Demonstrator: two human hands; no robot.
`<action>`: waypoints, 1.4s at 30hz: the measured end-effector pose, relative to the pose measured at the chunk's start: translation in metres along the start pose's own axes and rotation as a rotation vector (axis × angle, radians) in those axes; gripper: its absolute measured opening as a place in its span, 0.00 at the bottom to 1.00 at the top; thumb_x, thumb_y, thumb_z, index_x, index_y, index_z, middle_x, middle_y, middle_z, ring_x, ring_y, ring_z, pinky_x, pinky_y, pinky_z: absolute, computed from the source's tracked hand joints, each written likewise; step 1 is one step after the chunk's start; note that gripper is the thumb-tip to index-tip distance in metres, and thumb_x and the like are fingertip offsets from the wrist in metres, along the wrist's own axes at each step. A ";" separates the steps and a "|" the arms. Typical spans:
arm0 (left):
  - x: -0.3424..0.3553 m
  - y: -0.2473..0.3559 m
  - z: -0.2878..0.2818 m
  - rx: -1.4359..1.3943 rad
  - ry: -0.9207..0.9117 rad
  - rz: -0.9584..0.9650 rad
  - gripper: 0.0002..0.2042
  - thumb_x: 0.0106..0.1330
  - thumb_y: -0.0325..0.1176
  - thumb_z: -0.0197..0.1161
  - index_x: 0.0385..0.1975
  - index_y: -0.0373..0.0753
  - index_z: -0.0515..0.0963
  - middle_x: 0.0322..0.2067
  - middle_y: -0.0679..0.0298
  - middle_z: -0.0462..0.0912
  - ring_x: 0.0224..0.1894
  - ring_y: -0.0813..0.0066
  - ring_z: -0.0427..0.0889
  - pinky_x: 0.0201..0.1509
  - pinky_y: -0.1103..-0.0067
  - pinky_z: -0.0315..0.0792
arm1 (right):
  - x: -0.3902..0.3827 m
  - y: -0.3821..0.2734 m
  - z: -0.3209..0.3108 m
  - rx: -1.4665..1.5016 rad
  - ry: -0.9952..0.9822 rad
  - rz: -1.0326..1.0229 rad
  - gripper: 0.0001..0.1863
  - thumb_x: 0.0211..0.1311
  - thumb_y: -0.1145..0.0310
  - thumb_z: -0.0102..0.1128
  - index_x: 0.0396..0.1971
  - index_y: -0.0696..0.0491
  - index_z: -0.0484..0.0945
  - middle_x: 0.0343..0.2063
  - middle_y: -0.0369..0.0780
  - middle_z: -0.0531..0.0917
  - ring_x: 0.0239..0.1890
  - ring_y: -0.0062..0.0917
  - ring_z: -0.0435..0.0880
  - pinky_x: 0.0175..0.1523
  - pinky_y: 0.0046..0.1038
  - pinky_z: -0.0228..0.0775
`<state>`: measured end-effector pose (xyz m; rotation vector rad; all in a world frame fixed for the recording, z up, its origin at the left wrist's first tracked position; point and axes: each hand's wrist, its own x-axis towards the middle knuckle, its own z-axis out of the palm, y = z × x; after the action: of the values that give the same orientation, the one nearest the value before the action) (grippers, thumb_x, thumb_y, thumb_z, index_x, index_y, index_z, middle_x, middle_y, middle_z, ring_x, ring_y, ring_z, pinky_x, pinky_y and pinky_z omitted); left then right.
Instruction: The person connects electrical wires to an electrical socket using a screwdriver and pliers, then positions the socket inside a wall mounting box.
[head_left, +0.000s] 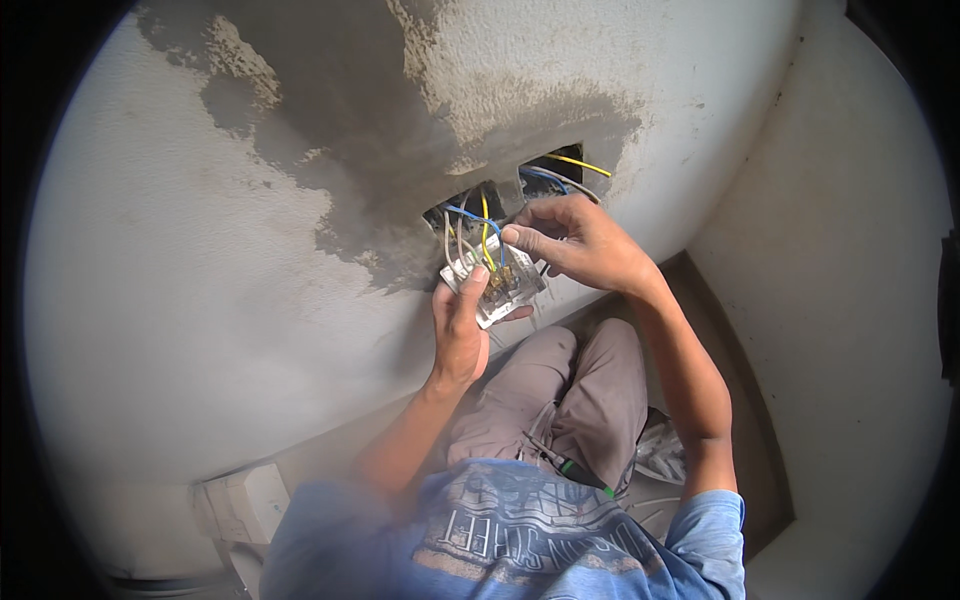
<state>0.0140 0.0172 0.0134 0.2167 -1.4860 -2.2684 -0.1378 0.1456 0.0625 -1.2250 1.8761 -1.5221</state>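
Note:
My left hand (pixel 459 335) grips a pale electrical fitting (pixel 510 295), seen from its back with brass terminals, its thumb on the near side. Grey, yellow and blue wires (pixel 485 215) run from it into a recessed wall box (pixel 437 220). My right hand (pixel 580 240) is pinched at the blue wire (pixel 498 228) just above the fitting, with some fingertips hidden. A second recessed box (pixel 548 160) to the upper right has yellow, blue and grey wires poking out.
The wall (pixel 200 280) has grey plaster patches and meets a side wall (pixel 840 250). Below are my bent legs (pixel 600 400), a green-handled tool (pixel 580 475) on my lap, a crumpled plastic bag (pixel 660 450) at the right and a pale box (pixel 245 500) at the lower left.

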 end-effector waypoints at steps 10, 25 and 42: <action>0.003 0.002 0.016 0.088 0.157 -0.048 0.19 0.70 0.39 0.66 0.56 0.37 0.75 0.42 0.64 0.84 0.37 0.75 0.88 0.33 0.74 0.87 | -0.009 -0.018 0.007 -0.316 0.143 -0.124 0.17 0.70 0.59 0.63 0.33 0.60 0.82 0.23 0.51 0.81 0.25 0.46 0.79 0.32 0.39 0.68; -0.001 0.011 0.016 0.028 0.134 -0.166 0.19 0.69 0.43 0.68 0.53 0.40 0.75 0.40 0.67 0.83 0.37 0.79 0.86 0.35 0.75 0.86 | -0.006 0.011 0.001 -0.310 0.411 -0.460 0.14 0.56 0.82 0.59 0.43 0.56 0.82 0.30 0.47 0.85 0.28 0.35 0.86 0.33 0.33 0.74; 0.000 0.010 0.018 0.021 0.153 -0.176 0.19 0.69 0.42 0.68 0.52 0.37 0.76 0.39 0.64 0.85 0.37 0.76 0.88 0.36 0.75 0.86 | -0.020 0.055 0.042 0.243 0.890 -0.240 0.15 0.71 0.76 0.59 0.55 0.60 0.81 0.31 0.34 0.83 0.30 0.12 0.77 0.36 0.18 0.70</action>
<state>0.0102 0.0291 0.0296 0.5352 -1.4624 -2.3125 -0.1150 0.1392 -0.0055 -0.7117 1.9555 -2.6417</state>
